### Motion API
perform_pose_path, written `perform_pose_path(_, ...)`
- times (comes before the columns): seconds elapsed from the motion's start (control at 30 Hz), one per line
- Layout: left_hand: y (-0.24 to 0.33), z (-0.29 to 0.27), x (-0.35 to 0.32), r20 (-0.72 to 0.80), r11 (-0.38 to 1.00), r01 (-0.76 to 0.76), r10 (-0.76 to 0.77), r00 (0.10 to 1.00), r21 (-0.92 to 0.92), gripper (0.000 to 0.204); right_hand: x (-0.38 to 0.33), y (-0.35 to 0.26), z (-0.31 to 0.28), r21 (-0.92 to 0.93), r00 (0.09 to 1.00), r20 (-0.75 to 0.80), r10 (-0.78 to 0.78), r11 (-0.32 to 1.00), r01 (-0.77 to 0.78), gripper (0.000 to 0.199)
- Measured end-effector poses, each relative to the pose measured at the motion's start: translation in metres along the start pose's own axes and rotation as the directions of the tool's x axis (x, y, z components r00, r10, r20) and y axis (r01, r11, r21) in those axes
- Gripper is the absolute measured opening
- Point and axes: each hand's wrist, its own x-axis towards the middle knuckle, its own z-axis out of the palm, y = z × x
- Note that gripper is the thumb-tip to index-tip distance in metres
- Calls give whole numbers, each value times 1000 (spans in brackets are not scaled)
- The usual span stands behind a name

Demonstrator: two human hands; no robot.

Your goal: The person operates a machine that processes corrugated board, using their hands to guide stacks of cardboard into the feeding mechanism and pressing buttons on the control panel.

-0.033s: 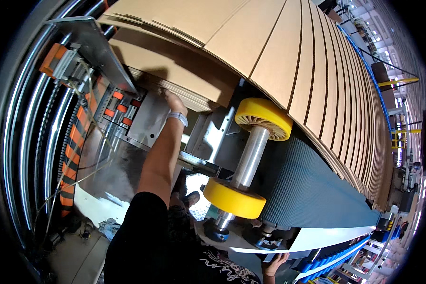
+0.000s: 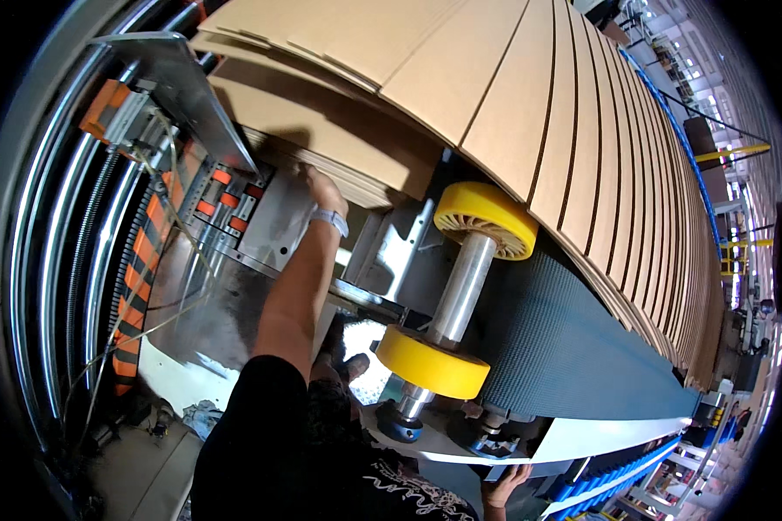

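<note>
My left hand (image 2: 327, 193), with a pale band at the wrist, reaches to the front edge of a low stack of cardboard sheets (image 2: 356, 184). Its fingertips are at the sheets' edges; most of the fingers are hidden, so their grip cannot be made out. Down at the lower right, my right hand (image 2: 504, 488) has its fingers wrapped over the edge of the conveyor frame (image 2: 608, 436). Above the low stack, a long row of overlapping cardboard sheets (image 2: 495, 95) lies fanned along the dark ridged belt (image 2: 582, 347).
Two yellow wheels (image 2: 430, 363) sit on a metal shaft (image 2: 462, 291) between my arms. To the left stand an upright metal plate (image 2: 178, 91), orange-and-black striped edging (image 2: 143, 282), loose cords (image 2: 191, 239) and shiny rods (image 2: 39, 226). Blue rollers (image 2: 613, 478) run along the lower right.
The view has shifted very slightly, moving the machine's left side a little to the right in the picture. Both hands stay at the same places.
</note>
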Motion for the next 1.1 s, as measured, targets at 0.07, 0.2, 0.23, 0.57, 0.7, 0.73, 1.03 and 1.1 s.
perform_pose_path(0.07, 12, 12, -23, 70, 1000, 20, -21, 997, 12, 49, 3, -8, -7, -11, 999, 28, 31, 999, -31, 86)
perform_pose_path(0.2, 100, 97, -169, 405, 963, 31, -142, 903, 268, 81, -16, -7, -1, -65, 999, -34, 18, 998, -21, 86)
perform_pose_path(0.23, 105, 106, -177, 471, 978, 9, -109, 875, 210, 80, -11, -6, -4, -69, 999, 25, 34, 997, -32, 84)
perform_pose_path(0.57, 151, 171, -175, 363, 998, -56, 41, 931, 32, 58, -1, -14, -30, -32, 996, 85, 36, 999, -33, 91)
perform_pose_path(0.7, 165, 166, -140, 402, 990, 90, -38, 915, -111, 47, 2, -19, -39, 48, 998, 52, 47, 998, -50, 95)
perform_pose_path(0.73, 169, 164, -146, 365, 987, 97, -43, 930, -129, 48, -1, -18, -38, 54, 998, 39, 44, 997, -46, 94)
perform_pose_path(1.03, 143, 101, -148, 74, 980, 200, -198, 977, -21, 67, -4, -14, -30, 70, 999, 2, 33, 997, -33, 85)
perform_pose_path(1.1, 137, 70, -153, 125, 987, 157, -158, 980, 18, 54, -2, -15, -31, 87, 999, 3, 38, 995, -38, 84)
